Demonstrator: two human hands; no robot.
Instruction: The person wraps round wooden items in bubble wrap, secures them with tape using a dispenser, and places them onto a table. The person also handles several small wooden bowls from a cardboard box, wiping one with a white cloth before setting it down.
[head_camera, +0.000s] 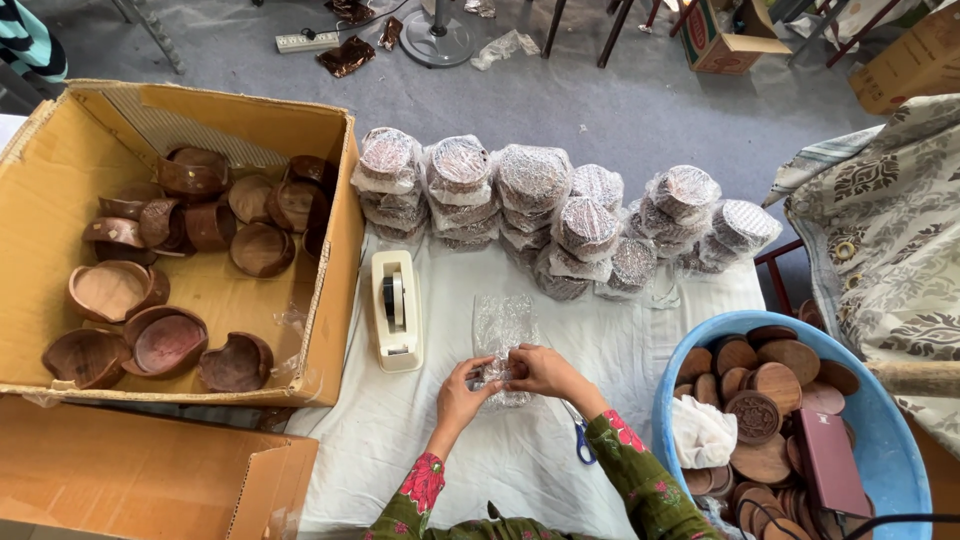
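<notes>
Both hands meet at table centre over a sheet of bubble wrap (500, 335) lying on the white cloth (540, 460). Left hand (462, 393): fingers pinched on the wrap's near edge. Right hand (540, 370): fingers curled and pressed onto the same edge, apparently folding it over a small item; item itself hidden.

At 10 o'clock from the hands: tape dispenser (396, 310), near. At 12 o'clock: row of wrapped bundles (560, 215). At 9 o'clock: cardboard box (330, 250) holding wooden bowls (262, 248). At 3 o'clock: blue tub (900, 450) of round wooden lids (788, 358). Scissors (582, 440) just under right wrist.
</notes>
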